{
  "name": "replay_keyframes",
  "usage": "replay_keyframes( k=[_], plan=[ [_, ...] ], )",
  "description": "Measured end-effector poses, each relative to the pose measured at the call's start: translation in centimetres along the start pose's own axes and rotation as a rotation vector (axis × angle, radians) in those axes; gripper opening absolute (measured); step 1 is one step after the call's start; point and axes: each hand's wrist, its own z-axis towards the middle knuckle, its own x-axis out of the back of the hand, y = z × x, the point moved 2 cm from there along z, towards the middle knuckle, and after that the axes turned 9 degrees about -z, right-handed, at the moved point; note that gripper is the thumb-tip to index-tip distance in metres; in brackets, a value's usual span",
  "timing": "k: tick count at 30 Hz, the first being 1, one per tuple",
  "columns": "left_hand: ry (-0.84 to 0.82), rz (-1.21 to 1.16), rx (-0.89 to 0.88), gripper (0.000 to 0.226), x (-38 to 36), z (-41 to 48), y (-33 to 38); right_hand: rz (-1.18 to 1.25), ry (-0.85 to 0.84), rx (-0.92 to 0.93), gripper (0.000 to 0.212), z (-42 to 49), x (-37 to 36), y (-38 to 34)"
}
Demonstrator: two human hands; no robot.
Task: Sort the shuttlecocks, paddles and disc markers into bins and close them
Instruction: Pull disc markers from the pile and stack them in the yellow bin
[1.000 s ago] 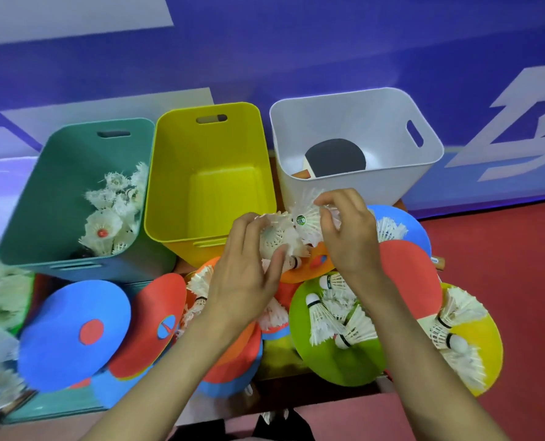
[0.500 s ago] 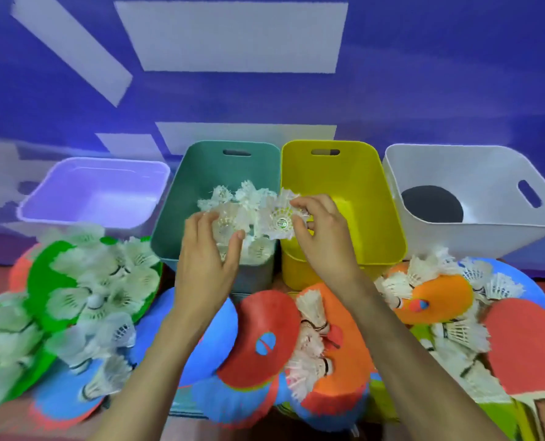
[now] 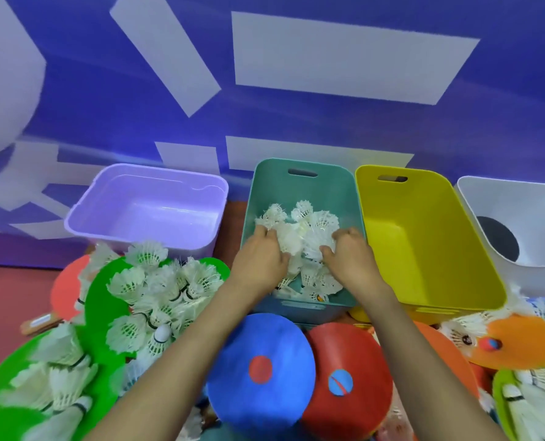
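Both hands lower a handful of shuttlecocks into the teal bin.

The left hand [image 3: 258, 259] and right hand [image 3: 349, 256] each keep a closed, cupped grip on either side of one white shuttlecock bundle [image 3: 300, 237], apparently so that none spill on the way down. The bundle sits inside the teal bin [image 3: 303, 183], over shuttlecocks already there. At three o'clock stands the yellow bin [image 3: 424, 237], bare inside; beyond it, the white bin [image 3: 519, 205] with something dark inside. At nine o'clock is a lilac tub [image 3: 144, 211]. More loose shuttlecocks [image 3: 156, 288] wait at eight o'clock on green markers [image 3: 102, 294]; a blue marker [image 3: 261, 370] and red marker [image 3: 350, 377] lie at six.
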Motion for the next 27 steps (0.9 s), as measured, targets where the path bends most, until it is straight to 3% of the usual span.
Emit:
replay_keyframes(
  k=[7,10,14,24,27],
  plan=[
    [-0.030,-0.052,0.036,0.050,-0.6,1.7,-0.5,0.073,-0.156,0.022,0.055,2.1,-1.2,-0.4],
    [-0.095,-0.038,0.087,0.060,-0.9,2.2,-0.8,0.051,-0.188,0.053,0.051,2.3,-1.5,-0.2],
    [-0.155,0.012,0.094,0.048,-1.5,2.2,-1.2,0.050,-0.145,0.110,0.044,1.7,-1.2,0.0],
    [0.223,-0.169,-0.198,0.032,-3.3,-2.0,2.9,0.262,0.147,0.323,0.038,-2.4,1.6,3.9],
    [0.250,-0.290,-0.317,0.026,-5.1,-4.3,5.5,0.345,0.229,0.390,0.035,-4.4,2.6,6.9]
  ],
)
